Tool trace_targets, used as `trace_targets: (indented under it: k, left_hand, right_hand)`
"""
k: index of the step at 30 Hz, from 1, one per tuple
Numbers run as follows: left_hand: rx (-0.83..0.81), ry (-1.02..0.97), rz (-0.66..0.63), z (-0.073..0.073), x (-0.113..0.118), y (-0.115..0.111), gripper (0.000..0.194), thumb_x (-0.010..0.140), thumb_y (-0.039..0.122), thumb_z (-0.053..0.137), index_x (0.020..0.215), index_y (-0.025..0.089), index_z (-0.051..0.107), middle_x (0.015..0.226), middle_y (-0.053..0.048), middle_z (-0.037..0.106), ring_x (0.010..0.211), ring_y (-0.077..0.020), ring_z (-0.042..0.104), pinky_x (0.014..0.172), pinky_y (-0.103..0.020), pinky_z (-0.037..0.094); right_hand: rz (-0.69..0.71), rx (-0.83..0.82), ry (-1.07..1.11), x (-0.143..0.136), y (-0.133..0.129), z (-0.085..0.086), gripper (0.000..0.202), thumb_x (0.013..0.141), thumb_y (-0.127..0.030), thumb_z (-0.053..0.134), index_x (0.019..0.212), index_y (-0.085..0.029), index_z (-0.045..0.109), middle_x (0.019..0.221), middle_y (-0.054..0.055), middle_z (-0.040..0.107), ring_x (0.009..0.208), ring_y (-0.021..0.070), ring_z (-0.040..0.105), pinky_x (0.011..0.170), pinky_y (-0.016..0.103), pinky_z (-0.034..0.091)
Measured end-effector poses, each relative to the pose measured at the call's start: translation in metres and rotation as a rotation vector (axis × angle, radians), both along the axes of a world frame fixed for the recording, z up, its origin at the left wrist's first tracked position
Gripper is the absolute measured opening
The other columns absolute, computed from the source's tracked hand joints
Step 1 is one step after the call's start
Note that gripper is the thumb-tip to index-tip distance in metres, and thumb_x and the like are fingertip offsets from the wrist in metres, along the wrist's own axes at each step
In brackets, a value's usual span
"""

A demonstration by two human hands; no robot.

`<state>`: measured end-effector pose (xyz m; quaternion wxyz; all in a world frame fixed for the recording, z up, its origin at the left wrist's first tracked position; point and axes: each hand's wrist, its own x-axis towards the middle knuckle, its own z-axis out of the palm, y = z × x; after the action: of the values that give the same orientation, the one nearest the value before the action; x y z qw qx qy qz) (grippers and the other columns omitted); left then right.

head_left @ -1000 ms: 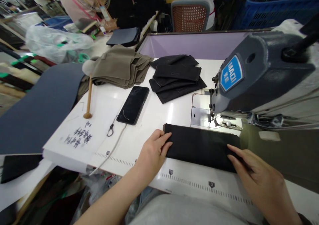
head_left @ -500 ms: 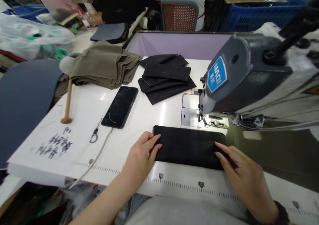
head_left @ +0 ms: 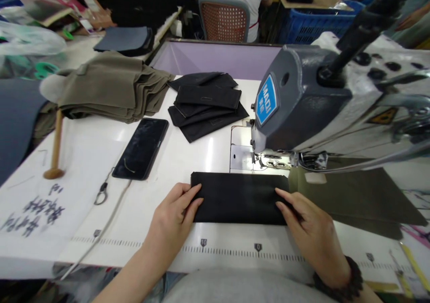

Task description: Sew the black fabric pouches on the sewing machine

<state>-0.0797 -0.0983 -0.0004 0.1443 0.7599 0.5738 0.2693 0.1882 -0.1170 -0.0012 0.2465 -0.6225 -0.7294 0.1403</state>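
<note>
A folded black fabric piece lies flat in front of the sewing machine, its long edges running left to right. My left hand pinches its left end between thumb and fingers. At the right end, my right hand grips the cloth the same way; some fingertips are hidden beneath it. The fabric's far edge lies just on the near side of the presser foot. Behind, several black sewn pieces are piled loosely on the white table.
Left of the black pile are a stack of olive fabric, a phone with a cord, and a wooden-handled tool. Olive cloth lies under the machine arm. A person sits beyond, by a chair.
The view has turned to the right, so the scene appears shifted left. Both hands keep hold of the black fabric piece, which now looks more level with the table edge.
</note>
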Motion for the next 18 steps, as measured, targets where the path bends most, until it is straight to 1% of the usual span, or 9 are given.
trace_targets:
  k: [9,18]
  left_hand:
    - [-0.029,0.027,-0.012,0.0002,-0.0017,0.0017,0.026,0.086,0.026,0.043,0.101,0.013,0.059,0.082,-0.002,0.055,0.07,-0.0105,0.057,0.063,-0.019,0.05]
    - [0.001,0.038,-0.027,0.0003,-0.0026,0.005,0.026,0.085,0.03,0.043,0.099,0.015,0.06,0.08,-0.001,0.056,0.067,-0.0104,0.058,0.062,-0.018,0.05]
  right_hand:
    - [-0.006,-0.045,0.001,-0.0022,0.0053,0.0035,0.026,0.086,-0.028,0.042,0.101,-0.015,0.059,0.073,0.002,0.058,0.065,0.0116,0.056,0.06,0.022,0.046]
    - [-0.01,-0.053,0.012,-0.0037,0.0068,0.0046,0.025,0.086,-0.025,0.042,0.099,-0.015,0.06,0.071,0.002,0.058,0.066,0.0118,0.056,0.061,0.022,0.046]
